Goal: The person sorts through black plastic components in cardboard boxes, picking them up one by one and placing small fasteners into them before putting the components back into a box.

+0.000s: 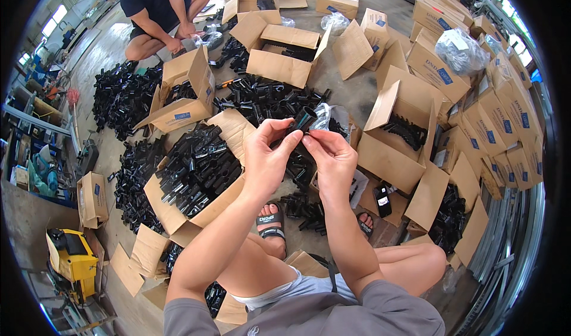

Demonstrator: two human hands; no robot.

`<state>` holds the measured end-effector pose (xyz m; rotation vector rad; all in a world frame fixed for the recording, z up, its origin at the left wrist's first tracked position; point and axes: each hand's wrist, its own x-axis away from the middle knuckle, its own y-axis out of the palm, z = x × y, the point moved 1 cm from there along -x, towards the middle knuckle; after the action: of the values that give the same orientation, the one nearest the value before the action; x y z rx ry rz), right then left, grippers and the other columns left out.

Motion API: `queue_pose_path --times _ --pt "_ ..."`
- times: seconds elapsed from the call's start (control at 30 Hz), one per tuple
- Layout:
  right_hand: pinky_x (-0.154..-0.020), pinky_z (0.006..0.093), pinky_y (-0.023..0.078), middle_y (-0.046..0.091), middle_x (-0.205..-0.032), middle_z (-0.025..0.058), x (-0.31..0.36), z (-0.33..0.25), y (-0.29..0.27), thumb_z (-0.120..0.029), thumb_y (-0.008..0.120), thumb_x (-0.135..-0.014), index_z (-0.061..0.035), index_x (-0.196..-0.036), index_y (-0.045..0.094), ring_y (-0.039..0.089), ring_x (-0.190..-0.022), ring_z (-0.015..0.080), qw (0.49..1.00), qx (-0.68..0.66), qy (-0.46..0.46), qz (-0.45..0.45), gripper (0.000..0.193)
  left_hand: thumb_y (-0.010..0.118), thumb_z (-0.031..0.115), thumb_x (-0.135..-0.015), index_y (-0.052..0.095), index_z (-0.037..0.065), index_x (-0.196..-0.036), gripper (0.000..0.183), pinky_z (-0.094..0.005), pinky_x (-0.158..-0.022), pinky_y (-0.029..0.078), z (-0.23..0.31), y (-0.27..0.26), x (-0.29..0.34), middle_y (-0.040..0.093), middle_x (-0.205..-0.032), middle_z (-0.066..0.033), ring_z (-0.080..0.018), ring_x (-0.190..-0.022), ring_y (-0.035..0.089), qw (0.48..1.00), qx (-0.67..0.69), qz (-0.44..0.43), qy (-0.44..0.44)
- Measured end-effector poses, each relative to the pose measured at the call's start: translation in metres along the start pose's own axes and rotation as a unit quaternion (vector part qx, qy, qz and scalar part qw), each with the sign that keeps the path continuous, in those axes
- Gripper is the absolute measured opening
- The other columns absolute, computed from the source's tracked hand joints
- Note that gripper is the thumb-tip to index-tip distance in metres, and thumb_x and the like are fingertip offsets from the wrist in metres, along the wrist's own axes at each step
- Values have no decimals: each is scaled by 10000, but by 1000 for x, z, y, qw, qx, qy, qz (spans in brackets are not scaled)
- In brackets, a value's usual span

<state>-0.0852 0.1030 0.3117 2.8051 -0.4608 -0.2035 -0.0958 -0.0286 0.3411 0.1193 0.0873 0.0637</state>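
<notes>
Between my two hands, in front of my chest, is a short black tubular part, tilted with its round open end facing up and away. My left hand is closed around its left side, thumb along the near face. My right hand is closed in a pinch, its fingertips against the part's lower right side. Anything small between those fingertips is hidden. Just beyond lies a heap of similar black parts. To the left, an open carton is piled with longer black tubular pieces.
On the right stands an open carton of black parts, with stacked cartons behind. A phone lies near my right foot. Another person squats at the far left beside an open carton. A yellow machine stands lower left.
</notes>
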Motion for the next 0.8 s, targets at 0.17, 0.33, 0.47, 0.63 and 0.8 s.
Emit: queue_pose_path --times 0.17,0.33,0.47,0.63,0.8 --pt "-853 271 541 758 -1007 67 2 4 0 -75 828 -864 9 -1001 769 680 -919 107 999 34 28 13 172 761 47 -924 666 -36 -1129 241 -276 -891 538 2 0 1 730 -1078 -87 -120 -993 670 1000 -7 2 5" --pt "-885 298 515 719 -1110 108 1 10 2 -160 794 -910 15 -1006 763 664 -1013 155 998 49 -29 29 202 751 34 -928 665 -38 -1126 228 -272 -879 541 1 4 1 727 -1064 -85 -119 -982 670 1000 -5 4 19" --pt "-928 333 503 716 -1102 122 1 9 5 -227 759 -945 25 -965 740 671 -1045 225 985 154 -59 47 254 748 30 -929 664 -38 -1128 227 -273 -876 544 0 6 1 726 -1061 -83 -120 -978 671 1000 -6 1 13" --pt "-955 344 493 715 -1117 128 7 -1 3 -204 747 -940 14 -994 713 669 -1080 245 976 188 -102 50 226 754 35 -926 661 -37 -1134 239 -268 -878 539 0 6 -1 726 -1063 -82 -121 -989 670 1000 -8 5 -5" --pt "-964 359 494 706 -1130 144 1 10 0 -170 733 -936 0 -1009 707 668 -1096 269 987 128 -98 13 186 760 43 -923 664 -32 -1136 245 -265 -859 530 -3 7 -4 725 -1060 -80 -116 -976 664 1000 -15 8 -4"
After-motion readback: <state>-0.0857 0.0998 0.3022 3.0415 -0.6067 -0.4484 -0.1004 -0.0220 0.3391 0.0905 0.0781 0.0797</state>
